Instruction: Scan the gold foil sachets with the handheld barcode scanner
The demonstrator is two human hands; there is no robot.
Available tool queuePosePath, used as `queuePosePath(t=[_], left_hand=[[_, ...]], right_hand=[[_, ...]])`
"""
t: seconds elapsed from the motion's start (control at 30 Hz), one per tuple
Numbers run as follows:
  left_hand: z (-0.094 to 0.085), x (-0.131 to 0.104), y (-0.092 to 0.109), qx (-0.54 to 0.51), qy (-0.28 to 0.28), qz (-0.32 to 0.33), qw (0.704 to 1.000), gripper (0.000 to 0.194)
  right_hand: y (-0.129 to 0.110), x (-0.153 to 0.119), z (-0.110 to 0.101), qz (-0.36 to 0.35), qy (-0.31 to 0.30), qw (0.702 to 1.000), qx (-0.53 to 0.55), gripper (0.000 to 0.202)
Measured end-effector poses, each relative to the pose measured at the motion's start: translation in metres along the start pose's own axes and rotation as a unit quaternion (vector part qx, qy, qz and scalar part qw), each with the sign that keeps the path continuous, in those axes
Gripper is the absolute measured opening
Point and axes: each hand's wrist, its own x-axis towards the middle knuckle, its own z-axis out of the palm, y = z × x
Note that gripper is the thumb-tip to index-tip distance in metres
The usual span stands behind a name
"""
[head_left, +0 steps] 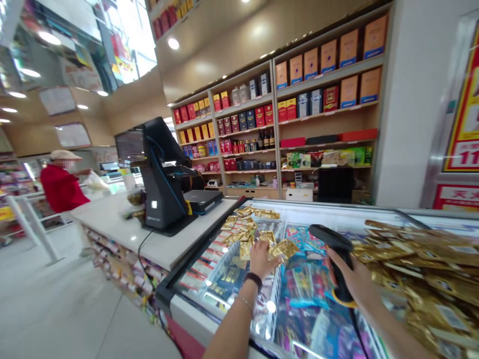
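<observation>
Over the glass-topped chest freezer point(209, 299), my left hand point(262, 259) is among shiny gold foil packets. Its thumb and fingers close on the edge of one gold packet point(286, 249), though the exact contact is partly hidden. Other gold packets point(243, 232) lie spread just beyond the fingers. My right hand point(354, 276) is wrapped round the handle of a black barcode scanner point(331, 238), its head tilted up and to the left. To the right of this hand is a large heap of gold packets point(430, 269), some showing white labels.
Colourful bags point(307, 284) show through the freezer glass. On the white counter point(160, 252) at left stands a black checkout terminal point(160, 184) with a trailing cable. Shelves point(275, 124) of boxed goods line the back wall. A person in red point(62, 182) stands far left.
</observation>
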Motion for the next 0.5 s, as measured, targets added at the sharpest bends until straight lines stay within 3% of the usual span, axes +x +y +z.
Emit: queuePosePath(t=[0.17,0.33,0.5], left_hand=[[-0.003,0.006,-0.004,-0.049,0.001,-0.024,0.998,0.054],[0.003,0.013,-0.011,-0.169,0.054,-0.008,0.984,0.005],[0.009,0.016,-0.013,-0.385,0.066,-0.018,0.920,0.024]], right_hand=[[0.023,-0.004,0.003,0.023,-0.043,0.999,-0.019,0.061],[0.023,-0.016,-0.005,0.016,0.005,1.000,-0.002,0.057],[0.020,-0.023,-0.003,0.000,-0.011,0.998,-0.065,0.055]])
